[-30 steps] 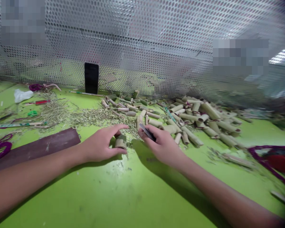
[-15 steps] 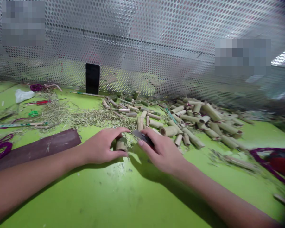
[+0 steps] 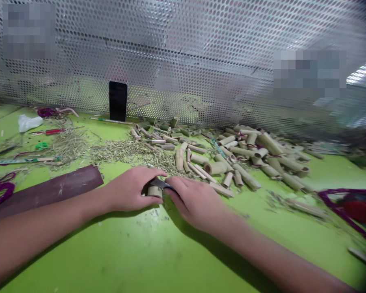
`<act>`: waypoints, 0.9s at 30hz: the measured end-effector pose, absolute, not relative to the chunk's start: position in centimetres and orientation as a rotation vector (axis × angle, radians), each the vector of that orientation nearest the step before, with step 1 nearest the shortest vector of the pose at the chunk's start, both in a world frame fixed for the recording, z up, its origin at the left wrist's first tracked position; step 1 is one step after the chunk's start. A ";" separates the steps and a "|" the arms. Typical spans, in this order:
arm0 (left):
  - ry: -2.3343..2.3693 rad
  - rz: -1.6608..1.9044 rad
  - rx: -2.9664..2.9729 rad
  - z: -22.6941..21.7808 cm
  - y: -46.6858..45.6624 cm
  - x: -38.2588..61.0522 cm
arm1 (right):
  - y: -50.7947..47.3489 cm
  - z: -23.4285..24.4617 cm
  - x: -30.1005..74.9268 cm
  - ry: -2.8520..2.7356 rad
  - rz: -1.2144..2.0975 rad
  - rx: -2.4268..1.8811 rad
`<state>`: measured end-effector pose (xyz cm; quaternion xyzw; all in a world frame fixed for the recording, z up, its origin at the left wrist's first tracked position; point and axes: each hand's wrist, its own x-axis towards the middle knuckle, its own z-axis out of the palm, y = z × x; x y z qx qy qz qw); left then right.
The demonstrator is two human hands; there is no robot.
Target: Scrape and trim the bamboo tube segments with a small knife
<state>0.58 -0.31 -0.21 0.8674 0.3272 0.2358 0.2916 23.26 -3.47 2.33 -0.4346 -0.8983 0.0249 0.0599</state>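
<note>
My left hand (image 3: 129, 189) is wrapped round a short bamboo piece (image 3: 155, 191) that stands upright on the green table (image 3: 125, 252). My right hand (image 3: 195, 201) grips a dark blade (image 3: 160, 183) and lays it across the top of that piece. The two hands touch over the piece. A heap of cut bamboo tubes (image 3: 250, 152) lies just beyond my right hand.
Thin bamboo slivers (image 3: 122, 150) are strewn behind my hands. A dark brown board (image 3: 49, 189) lies at the left. A black phone (image 3: 118, 100) leans on the perforated metal screen (image 3: 183, 61). Purple cord (image 3: 0, 191) sits at the left edge, red and purple items (image 3: 354, 207) at the right.
My right hand has moved left with the blade, from beside the bamboo heap onto the top of the piece held by my left hand. My left hand stayed in place.
</note>
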 end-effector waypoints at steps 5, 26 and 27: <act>0.853 0.661 2.339 -0.2 -0.3 0.6 | -3.5 2.4 23.0 -2.729 0.061 -1.343; 0.814 0.683 2.464 -0.2 0.2 0.3 | -2.6 3.3 23.3 -2.725 0.499 -1.427; 0.804 0.683 2.469 -0.2 0.3 0.3 | -2.5 3.2 23.5 -2.724 0.510 -1.395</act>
